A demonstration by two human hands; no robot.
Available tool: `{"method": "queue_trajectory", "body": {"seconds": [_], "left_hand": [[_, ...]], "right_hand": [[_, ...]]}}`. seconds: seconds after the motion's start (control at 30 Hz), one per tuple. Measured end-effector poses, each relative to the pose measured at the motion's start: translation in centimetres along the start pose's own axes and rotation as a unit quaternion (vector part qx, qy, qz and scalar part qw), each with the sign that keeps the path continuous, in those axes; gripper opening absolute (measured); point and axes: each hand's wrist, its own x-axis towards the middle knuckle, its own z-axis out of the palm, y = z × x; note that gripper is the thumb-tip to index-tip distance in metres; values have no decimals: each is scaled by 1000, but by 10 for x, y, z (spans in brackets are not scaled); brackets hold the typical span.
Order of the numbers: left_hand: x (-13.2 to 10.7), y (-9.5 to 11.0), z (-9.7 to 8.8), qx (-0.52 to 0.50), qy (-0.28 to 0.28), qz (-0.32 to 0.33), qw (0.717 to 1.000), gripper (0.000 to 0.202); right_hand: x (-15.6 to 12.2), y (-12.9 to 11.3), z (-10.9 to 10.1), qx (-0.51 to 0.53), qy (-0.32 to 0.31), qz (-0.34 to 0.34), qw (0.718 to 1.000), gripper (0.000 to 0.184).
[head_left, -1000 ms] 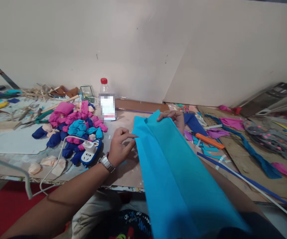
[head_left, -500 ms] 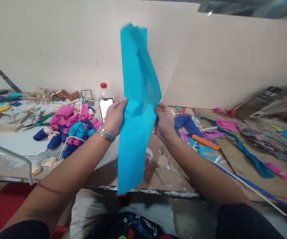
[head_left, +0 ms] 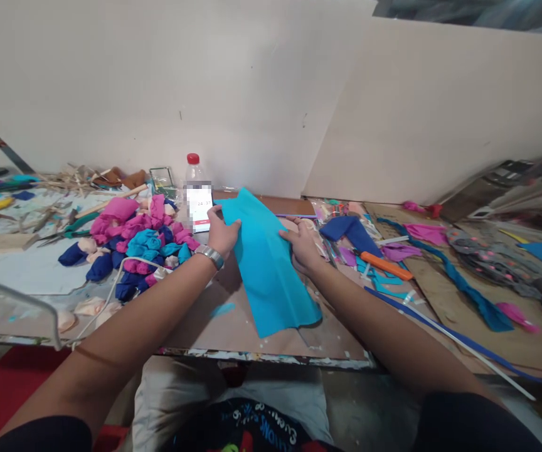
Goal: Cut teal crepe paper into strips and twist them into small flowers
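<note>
A folded sheet of turquoise crepe paper [head_left: 268, 270] lies flat on the brown table [head_left: 214, 326], running from near the wall toward the front edge. My left hand [head_left: 221, 233], with a metal watch on the wrist, grips the sheet's far left edge, fingers curled on it. On the sheet's right edge rests my right hand [head_left: 300, 245], with the fingers pressed on the paper. A phone [head_left: 199, 204] stands just beyond my left hand, in front of a red-capped bottle [head_left: 194, 166].
A heap of pink, blue and turquoise paper roses [head_left: 134, 242] lies left, with a white charger cable [head_left: 111, 295]. An orange cutter [head_left: 384, 265], blue strips and paper scraps lie right. Tools and sticks clutter the far left. Walls stand close behind.
The sheet hung over the table edge, was lifted upright in both hands, and now lies flat on the table, folded shorter. Both hands came down with it.
</note>
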Motion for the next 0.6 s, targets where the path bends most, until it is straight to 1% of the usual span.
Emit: {"method": "queue_trajectory", "body": {"seconds": [0.1,0.17,0.27,0.3,0.37,0.47,0.53,0.6], "left_hand": [[-2,-4,4,24,-19,-17,999,65],[-8,-9,7,33,-36,-29,998,69],[-29,-19,8,39,-59,-41,997,87],[-38,-23,7,40,-70,-46,996,89],[-58,-31,4,44,-91,-60,993,87],[-82,-38,-3,52,-121,-84,988,75],[-87,-38,-8,59,-128,-87,986,74],[-83,-35,-12,60,-126,-84,987,73]], "right_hand": [[-4,7,-8,-27,-2,5,1000,52],[-5,11,-13,-50,6,12,999,47],[-7,16,-19,-88,7,20,996,48],[-9,17,-19,-101,2,21,995,48],[-13,19,-20,-130,-14,23,991,51],[-18,18,-19,-182,-45,23,982,58],[-20,17,-19,-230,-66,13,971,57],[-20,13,-21,-289,-81,-13,954,51]]}}
